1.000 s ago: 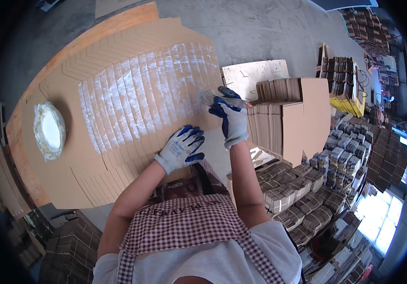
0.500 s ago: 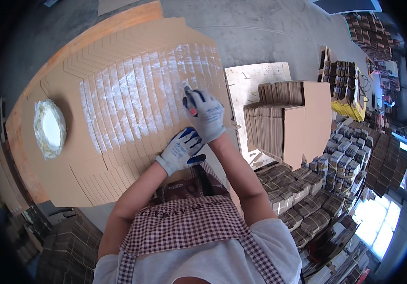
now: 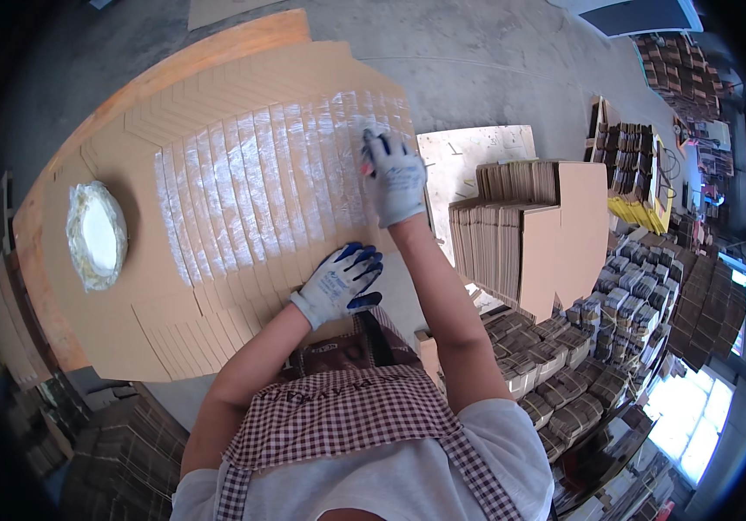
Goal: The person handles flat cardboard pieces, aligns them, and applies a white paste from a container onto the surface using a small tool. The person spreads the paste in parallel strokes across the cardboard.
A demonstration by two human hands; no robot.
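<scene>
Overlapping flat cardboard sheets point(image 3: 151, 317) lie fanned out on a wooden board point(image 3: 251, 36), with shiny, wet-looking white streaks across their stepped edges. My gloved right hand point(image 3: 396, 181) is closed around a brush point(image 3: 368, 137), at the right end of the streaked band. Most of the brush is hidden by the fingers; a bit of red shows beside them. My gloved left hand point(image 3: 340, 282) rests on the near edge of the sheets, fingers spread and holding nothing. On the left part of the cardboard sits a plastic-wrapped bowl point(image 3: 97, 236) with white stuff inside.
To the right, a stack of folded cardboard point(image 3: 486, 247) stands on a pale board point(image 3: 447, 161). Beyond it are strapped cardboard bundles point(image 3: 555, 373) and a stack with a yellow base point(image 3: 638, 208). Bare concrete floor point(image 3: 477, 65) lies on the far side.
My right hand has moved right and slightly away from me with the brush, apart from the left hand now. My left hand has shifted slightly right, its fingers still spread.
</scene>
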